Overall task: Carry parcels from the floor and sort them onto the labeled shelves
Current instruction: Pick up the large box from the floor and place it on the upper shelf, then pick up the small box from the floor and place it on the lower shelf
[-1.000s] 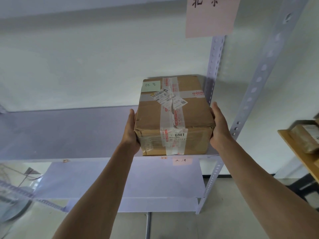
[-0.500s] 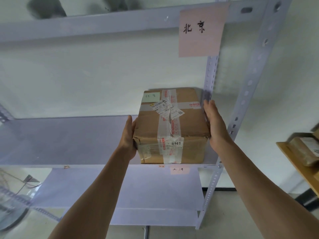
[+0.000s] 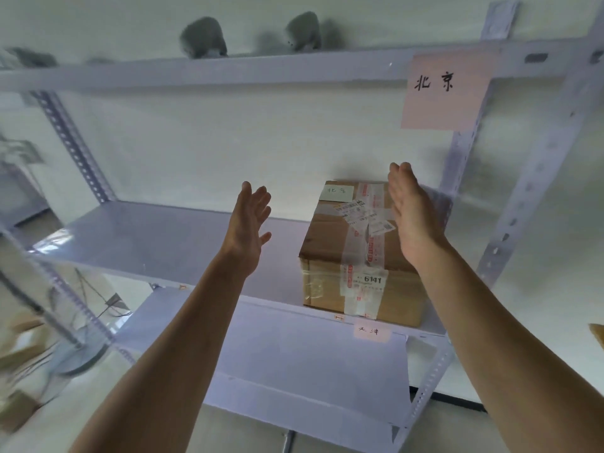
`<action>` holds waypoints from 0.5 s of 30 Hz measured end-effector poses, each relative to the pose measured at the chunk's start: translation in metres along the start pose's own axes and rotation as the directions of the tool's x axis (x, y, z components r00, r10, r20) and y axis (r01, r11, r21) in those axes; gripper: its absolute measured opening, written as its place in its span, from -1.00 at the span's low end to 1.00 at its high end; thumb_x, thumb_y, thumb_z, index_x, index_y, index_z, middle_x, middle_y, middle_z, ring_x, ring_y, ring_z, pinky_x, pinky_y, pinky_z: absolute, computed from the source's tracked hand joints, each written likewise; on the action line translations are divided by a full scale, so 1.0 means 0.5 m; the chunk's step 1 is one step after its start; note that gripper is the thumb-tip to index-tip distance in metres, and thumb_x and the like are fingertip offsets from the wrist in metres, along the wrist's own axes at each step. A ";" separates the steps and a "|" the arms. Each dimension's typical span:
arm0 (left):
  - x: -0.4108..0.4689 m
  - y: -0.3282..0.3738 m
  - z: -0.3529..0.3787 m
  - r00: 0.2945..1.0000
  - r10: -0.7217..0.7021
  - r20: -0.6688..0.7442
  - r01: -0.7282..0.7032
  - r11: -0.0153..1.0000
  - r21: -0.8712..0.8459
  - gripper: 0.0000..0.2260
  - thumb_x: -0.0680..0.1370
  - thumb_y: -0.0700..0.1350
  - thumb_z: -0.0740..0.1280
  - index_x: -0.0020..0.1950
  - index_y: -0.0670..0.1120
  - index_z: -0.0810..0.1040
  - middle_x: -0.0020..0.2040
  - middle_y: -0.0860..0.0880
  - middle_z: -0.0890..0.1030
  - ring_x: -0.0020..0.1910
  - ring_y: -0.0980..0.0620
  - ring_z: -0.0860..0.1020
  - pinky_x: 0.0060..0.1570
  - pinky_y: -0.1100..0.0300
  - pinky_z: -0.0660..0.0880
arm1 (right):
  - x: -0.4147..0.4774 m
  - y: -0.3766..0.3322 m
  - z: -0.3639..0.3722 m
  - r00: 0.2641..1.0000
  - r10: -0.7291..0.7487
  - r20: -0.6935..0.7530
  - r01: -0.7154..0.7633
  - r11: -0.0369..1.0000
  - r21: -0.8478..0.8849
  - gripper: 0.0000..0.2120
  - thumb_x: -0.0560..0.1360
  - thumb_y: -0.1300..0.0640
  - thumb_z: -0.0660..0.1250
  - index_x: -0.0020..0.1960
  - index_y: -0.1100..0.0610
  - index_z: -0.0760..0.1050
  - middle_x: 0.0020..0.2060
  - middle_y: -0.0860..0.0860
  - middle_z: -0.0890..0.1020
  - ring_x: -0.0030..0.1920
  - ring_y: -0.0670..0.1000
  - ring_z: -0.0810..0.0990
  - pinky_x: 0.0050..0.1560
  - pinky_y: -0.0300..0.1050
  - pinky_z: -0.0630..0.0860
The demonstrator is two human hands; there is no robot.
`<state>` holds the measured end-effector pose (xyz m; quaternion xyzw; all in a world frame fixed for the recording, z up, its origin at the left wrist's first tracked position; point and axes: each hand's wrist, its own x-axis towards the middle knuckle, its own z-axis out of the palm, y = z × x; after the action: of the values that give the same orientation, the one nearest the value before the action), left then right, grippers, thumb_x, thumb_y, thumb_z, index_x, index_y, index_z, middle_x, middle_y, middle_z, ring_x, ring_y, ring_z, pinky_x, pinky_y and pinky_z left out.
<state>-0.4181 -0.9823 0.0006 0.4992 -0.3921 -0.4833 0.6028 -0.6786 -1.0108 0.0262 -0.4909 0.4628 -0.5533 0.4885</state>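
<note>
A taped cardboard parcel [image 3: 333, 253], marked 6141 and bearing a small green note, rests at the right end of the middle shelf [image 3: 147, 243] of a pale metal rack. A pink label [image 3: 447, 89] with handwritten characters hangs on the beam above it. My left hand [image 3: 250, 227] hovers open to the left of the parcel, apart from it. Over the parcel's right top side my right hand [image 3: 410, 214] is lifted, fingers spread, holding nothing.
A smaller pink label [image 3: 371, 331] sits on the shelf's front edge below the parcel. A lower shelf [image 3: 294, 364] lies beneath. Grey blurred objects [image 3: 204, 39] stand on the top shelf. The right upright [image 3: 536, 178] is close to my right arm. Cardboard boxes [image 3: 19, 348] lie at the lower left.
Both hands have let go of the parcel and pulled back, spread open. The parcel now stands alone on the shelf. The view has tilted up and swung left.
</note>
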 end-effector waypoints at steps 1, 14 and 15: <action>-0.013 0.009 -0.016 1.000 0.009 -0.014 -0.009 1.000 -0.002 -0.38 0.71 0.32 -0.04 0.67 0.03 0.30 0.67 0.03 0.32 0.65 -0.05 0.27 0.55 -0.28 0.13 | -0.003 -0.001 0.023 0.999 0.000 0.037 0.001 1.000 -0.016 -0.33 0.61 -0.34 0.08 0.58 0.03 0.31 0.38 -0.12 0.54 0.37 -0.09 0.50 0.39 -0.09 0.29; -0.260 0.064 -0.386 0.942 0.054 -0.333 -0.062 0.998 -0.015 -0.43 0.73 0.27 0.00 0.67 0.03 0.30 0.65 0.04 0.35 0.61 0.00 0.33 0.56 -0.26 0.18 | -0.186 0.047 0.459 0.904 0.017 0.426 -0.056 0.995 0.079 -0.47 0.71 -0.17 0.05 0.60 0.02 0.27 0.60 -0.07 0.31 0.57 -0.10 0.28 0.54 -0.11 0.18; -0.285 0.068 -0.425 0.933 0.048 -0.356 -0.059 0.998 -0.019 -0.43 0.72 0.27 0.00 0.66 0.04 0.31 0.65 0.05 0.36 0.61 0.00 0.33 0.56 -0.26 0.18 | -0.213 0.054 0.496 0.891 0.024 0.453 -0.066 0.995 0.077 -0.47 0.70 -0.18 0.06 0.60 0.01 0.28 0.60 -0.08 0.31 0.56 -0.11 0.29 0.54 -0.11 0.19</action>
<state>-0.2410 -0.7949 -0.0059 0.5587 -0.2830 -0.3743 0.6839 -0.4248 -0.9154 0.0117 -0.5724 0.3227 -0.4333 0.6168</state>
